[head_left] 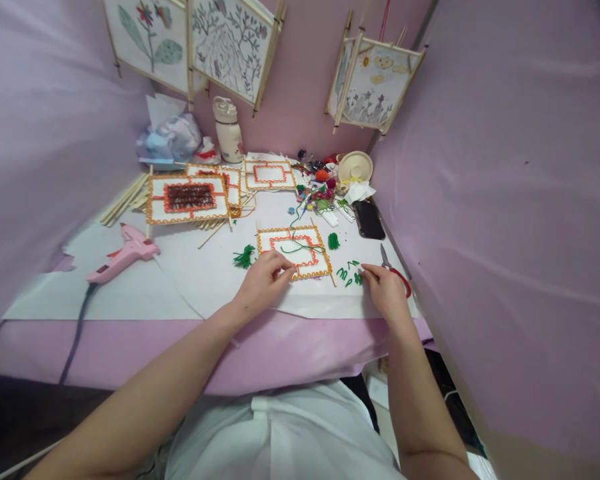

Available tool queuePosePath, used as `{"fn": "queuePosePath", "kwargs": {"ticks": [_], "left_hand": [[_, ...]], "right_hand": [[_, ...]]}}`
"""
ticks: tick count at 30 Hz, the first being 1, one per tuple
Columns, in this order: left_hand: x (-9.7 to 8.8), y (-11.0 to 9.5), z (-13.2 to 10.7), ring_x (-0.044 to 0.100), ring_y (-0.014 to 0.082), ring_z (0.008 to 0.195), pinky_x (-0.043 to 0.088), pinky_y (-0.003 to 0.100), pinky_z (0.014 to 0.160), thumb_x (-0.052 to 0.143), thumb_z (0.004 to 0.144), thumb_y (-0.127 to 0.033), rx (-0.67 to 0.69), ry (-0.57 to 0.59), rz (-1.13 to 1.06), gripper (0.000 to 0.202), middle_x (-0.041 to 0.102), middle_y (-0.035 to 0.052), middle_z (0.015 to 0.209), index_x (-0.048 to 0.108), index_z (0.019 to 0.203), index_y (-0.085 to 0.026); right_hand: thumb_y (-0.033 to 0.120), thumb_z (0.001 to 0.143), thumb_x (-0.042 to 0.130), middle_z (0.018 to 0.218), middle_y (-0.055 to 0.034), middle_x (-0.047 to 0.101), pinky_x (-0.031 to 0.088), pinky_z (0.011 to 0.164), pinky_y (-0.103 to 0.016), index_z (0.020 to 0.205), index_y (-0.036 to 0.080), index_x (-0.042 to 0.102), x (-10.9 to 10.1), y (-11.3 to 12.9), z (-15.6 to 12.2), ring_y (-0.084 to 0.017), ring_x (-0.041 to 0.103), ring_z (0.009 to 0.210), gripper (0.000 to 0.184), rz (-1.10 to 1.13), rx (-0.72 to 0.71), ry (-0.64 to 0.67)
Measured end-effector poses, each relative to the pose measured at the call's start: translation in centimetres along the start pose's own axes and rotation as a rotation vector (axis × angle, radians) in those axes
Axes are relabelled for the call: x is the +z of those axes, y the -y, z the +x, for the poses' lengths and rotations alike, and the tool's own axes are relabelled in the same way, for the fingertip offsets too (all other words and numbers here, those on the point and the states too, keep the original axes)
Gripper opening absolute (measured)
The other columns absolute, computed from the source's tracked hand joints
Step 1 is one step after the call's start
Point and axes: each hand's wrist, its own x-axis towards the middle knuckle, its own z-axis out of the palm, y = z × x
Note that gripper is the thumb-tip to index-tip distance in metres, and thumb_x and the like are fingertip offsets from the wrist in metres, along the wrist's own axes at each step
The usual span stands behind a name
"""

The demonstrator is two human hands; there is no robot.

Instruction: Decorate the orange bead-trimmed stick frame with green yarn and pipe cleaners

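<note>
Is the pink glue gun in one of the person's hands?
No, the pink glue gun lies alone on the table, far from the left hand and the right hand.

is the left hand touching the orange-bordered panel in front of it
Touching. The head view shows the left hand with its fingertips resting on the near-left edge of the orange-bordered panel.

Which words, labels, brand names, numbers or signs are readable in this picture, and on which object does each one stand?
No text can be read.
Hanging paper panels: only drawings of plants and flowers, no words.
White bottle: no label readable.
Pink glue gun: any marking is too small to read.
Black phone: dark screen, nothing shown.
Framed panel by the left hand: only yarn patterns.
</note>
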Motion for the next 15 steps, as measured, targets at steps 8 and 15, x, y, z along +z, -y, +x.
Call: {"fn": "queuePosePath", "kwargs": {"ticks": [8,15], "left_hand": [[-2.7,0.7,0.9,0.056,0.0146,0.077,0.044,0.027,0.069,0.054,0.087,-0.029,-0.011,-0.283,-0.019,0.016,0.063,0.0033,0.084,0.066,0.080,-0.019],[-6.9,4.1,2.2,0.060,0.0153,0.083,0.046,0.027,0.077,0.055,0.083,-0.028,-0.239,-0.631,0.025,0.020,0.069,0.0041,0.091,0.068,0.091,-0.016]], "right_hand": [[0.029,0.088,0.049,0.095,-0.0125,0.073,0.048,0.083,-0.042,0.113,0.015,0.068,-1.8,1.8,-0.3,-0.026,0.066,0.086,0.034,0.088,-0.016,-0.142],[0.027,0.090,0.054,0.101,-0.0066,0.071,0.048,0.079,-0.032,0.102,0.022,0.069,-0.8,11.2,1.5,-0.020,0.064,0.089,0.020,0.369,-0.457,-0.016]]}}
